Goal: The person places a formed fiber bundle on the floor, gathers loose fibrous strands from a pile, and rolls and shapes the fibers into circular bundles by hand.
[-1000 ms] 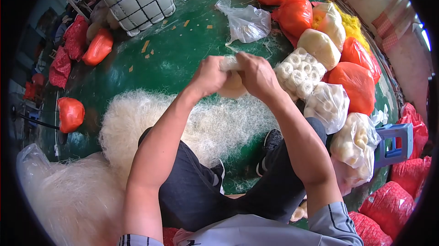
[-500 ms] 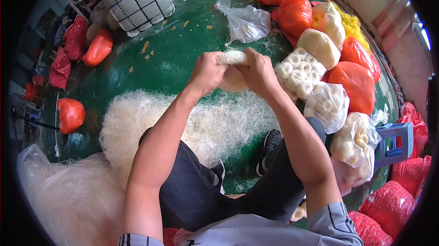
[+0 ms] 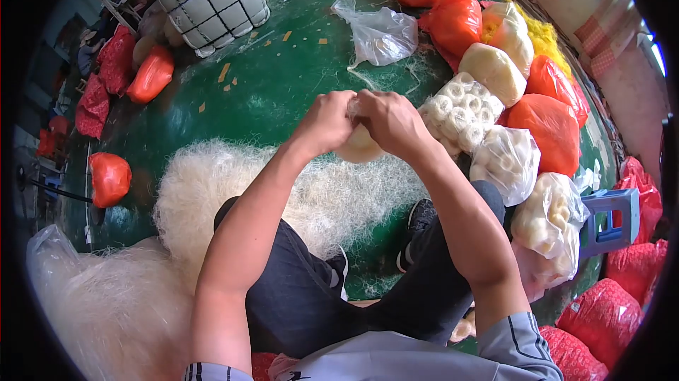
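Observation:
Both hands meet in front of me, holding a ring of pale fibre (image 3: 359, 147) whose lower part hangs below them. My left hand (image 3: 327, 122) has its fingers wrapped round the ring's upper left part. Close against it, my right hand (image 3: 388, 118) grips the upper right part, and its fingers cover most of the top. Beneath my hands a loose heap of pale, hair-like fibre (image 3: 283, 186) spreads over the green floor between my legs and to the left.
Beside my right knee are clear bags of fibre rings (image 3: 506, 162) and a blue plastic stool (image 3: 610, 222). Orange bags (image 3: 543, 133) stand behind them. A clear plastic bag (image 3: 382, 34) lies ahead on the floor. At left rests a large bag of loose fibre (image 3: 120, 303).
My hands have come together and lowered slightly. The white strand bundle that showed between them is now mostly covered by my fingers.

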Demonstrator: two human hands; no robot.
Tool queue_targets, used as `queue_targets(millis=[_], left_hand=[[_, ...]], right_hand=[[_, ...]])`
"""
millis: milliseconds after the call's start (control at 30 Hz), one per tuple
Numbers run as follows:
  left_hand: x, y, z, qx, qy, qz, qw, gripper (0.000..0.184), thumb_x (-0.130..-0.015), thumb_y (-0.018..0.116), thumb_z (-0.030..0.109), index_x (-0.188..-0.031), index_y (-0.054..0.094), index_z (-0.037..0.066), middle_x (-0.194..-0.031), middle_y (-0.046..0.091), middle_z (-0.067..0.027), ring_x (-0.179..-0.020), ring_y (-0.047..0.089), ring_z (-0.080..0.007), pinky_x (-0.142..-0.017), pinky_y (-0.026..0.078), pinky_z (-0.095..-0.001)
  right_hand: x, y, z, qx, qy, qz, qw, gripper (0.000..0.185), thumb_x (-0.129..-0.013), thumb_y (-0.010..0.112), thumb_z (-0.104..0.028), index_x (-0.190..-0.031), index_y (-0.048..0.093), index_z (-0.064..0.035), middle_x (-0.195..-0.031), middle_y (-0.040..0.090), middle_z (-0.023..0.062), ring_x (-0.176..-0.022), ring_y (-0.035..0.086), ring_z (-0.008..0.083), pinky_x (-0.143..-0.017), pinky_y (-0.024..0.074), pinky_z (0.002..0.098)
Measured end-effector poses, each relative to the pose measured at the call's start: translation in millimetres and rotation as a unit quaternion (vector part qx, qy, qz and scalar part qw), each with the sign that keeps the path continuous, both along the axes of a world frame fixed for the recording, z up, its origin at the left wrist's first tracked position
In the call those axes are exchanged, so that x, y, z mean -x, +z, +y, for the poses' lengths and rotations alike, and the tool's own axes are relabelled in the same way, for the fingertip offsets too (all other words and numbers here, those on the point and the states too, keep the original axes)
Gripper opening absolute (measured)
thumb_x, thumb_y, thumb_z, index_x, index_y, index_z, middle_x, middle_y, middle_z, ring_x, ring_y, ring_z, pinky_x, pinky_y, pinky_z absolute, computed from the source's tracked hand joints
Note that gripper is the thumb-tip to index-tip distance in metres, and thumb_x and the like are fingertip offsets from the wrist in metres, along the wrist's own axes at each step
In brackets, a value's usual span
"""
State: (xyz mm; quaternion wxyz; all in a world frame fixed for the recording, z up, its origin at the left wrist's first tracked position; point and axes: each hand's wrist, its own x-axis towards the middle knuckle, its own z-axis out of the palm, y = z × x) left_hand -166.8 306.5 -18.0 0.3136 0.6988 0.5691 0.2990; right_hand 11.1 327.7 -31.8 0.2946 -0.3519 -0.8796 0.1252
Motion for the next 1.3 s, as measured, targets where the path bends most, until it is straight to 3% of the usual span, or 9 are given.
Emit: queue_targets(millis=[200, 300, 400, 533, 667, 800, 1000, 1133, 1300], left_hand=[[5.5, -5.1, 7.3, -0.011, 0.05, -0.084, 0.995, 0.026, -0.09, 0.06, 0.01, -0.112, 0.074, 0.004, -0.102, 0.077, -0.0203, -0.097, 0.076, -0.0321, -0.083, 0.057, -0.0414], [3.9, -15.2, 3.4, -0.003, -0.019, -0.028, 0.999, 0.028, -0.089, 0.059, 0.008, -0.112, 0.074, 0.005, -0.099, 0.078, -0.0163, -0.094, 0.076, -0.0245, -0.082, 0.057, -0.039], [4.1, -8.8, 8.9, 0.081, 0.001, -0.158, 0.984, 0.026, -0.09, 0.058, 0.0, -0.11, 0.075, 0.002, -0.102, 0.077, -0.0058, -0.094, 0.068, -0.0104, -0.086, 0.055, -0.0307], [-0.6, -3.8, 6.4, 0.041, -0.002, -0.226, 0.973, 0.028, -0.09, 0.056, -0.004, -0.11, 0.075, 0.002, -0.101, 0.075, -0.0037, -0.094, 0.068, -0.0097, -0.085, 0.055, -0.0285], [4.0, -3.9, 5.0, 0.088, -0.029, -0.104, 0.99, 0.027, -0.091, 0.056, -0.003, -0.11, 0.075, 0.001, -0.102, 0.075, -0.005, -0.092, 0.068, -0.0109, -0.085, 0.056, -0.0292], [5.3, -4.7, 7.6, 0.085, -0.007, -0.282, 0.956, 0.025, -0.093, 0.06, 0.0, -0.111, 0.077, 0.003, -0.1, 0.076, -0.0051, -0.093, 0.068, -0.0095, -0.084, 0.056, -0.0297], [6.6, -11.5, 9.6, 0.059, -0.027, -0.07, 0.995, 0.031, -0.089, 0.061, 0.0, -0.117, 0.075, 0.001, -0.103, 0.077, -0.0039, -0.095, 0.069, -0.0106, -0.086, 0.056, -0.0303], [11.8, -15.1, 13.1, 0.034, 0.018, -0.212, 0.977, 0.021, -0.09, 0.064, 0.001, -0.105, 0.078, 0.003, -0.102, 0.077, -0.0033, -0.093, 0.066, -0.0095, -0.085, 0.055, -0.0292], [8.3, -8.4, 4.9, 0.083, -0.046, -0.079, 0.992, 0.022, -0.087, 0.063, 0.004, -0.103, 0.078, 0.002, -0.094, 0.077, -0.0058, -0.087, 0.067, -0.0108, -0.08, 0.055, -0.0326]], right_hand=[[2.2, 5.3, -1.3, 0.092, -0.085, 0.085, 0.988, 0.021, -0.083, 0.074, -0.012, -0.096, 0.064, 0.0014, -0.083, 0.069, 0.0267, -0.084, 0.07, 0.0464, -0.075, 0.0549, 0.0513], [-0.2, 1.3, 1.9, 0.034, -0.034, 0.059, 0.997, 0.023, -0.085, 0.075, -0.013, -0.098, 0.065, 0.0026, -0.086, 0.07, 0.0275, -0.086, 0.07, 0.0472, -0.075, 0.0548, 0.0502], [-0.8, 4.1, -0.6, 0.057, -0.079, 0.11, 0.989, 0.024, -0.086, 0.076, -0.014, -0.098, 0.065, 0.0023, -0.087, 0.069, 0.0269, -0.087, 0.069, 0.0472, -0.074, 0.0541, 0.0491], [1.1, 7.0, -2.2, 0.113, -0.089, 0.1, 0.985, 0.024, -0.084, 0.077, -0.011, -0.099, 0.064, 0.0022, -0.087, 0.069, 0.027, -0.087, 0.069, 0.0466, -0.074, 0.0537, 0.0496], [-5.6, 11.2, -4.7, 0.043, -0.032, 0.056, 0.997, 0.029, -0.087, 0.077, -0.015, -0.106, 0.066, 0.0037, -0.09, 0.071, 0.0274, -0.089, 0.071, 0.0457, -0.075, 0.0552, 0.0474], [-0.6, 18.1, -6.0, 0.148, -0.08, 0.13, 0.977, 0.029, -0.087, 0.076, -0.014, -0.109, 0.068, 0.0029, -0.091, 0.072, 0.0263, -0.088, 0.071, 0.0451, -0.076, 0.0559, 0.0478], [-4.8, 2.4, -2.2, 0.11, -0.046, 0.077, 0.99, 0.026, -0.086, 0.079, -0.015, -0.102, 0.068, 0.0019, -0.089, 0.071, 0.0268, -0.084, 0.072, 0.0429, -0.072, 0.0549, 0.0449], [-0.9, 12.4, -5.4, 0.201, -0.099, 0.103, 0.969, 0.024, -0.085, 0.077, -0.014, -0.099, 0.068, 0.0032, -0.088, 0.072, 0.0254, -0.085, 0.071, 0.0448, -0.074, 0.0564, 0.0473], [-3.1, 10.9, -7.0, 0.018, -0.008, -0.01, 1.0, 0.028, -0.085, 0.074, -0.01, -0.109, 0.064, 0.0008, -0.097, 0.071, 0.0248, -0.094, 0.068, 0.0464, -0.081, 0.0543, 0.049]])
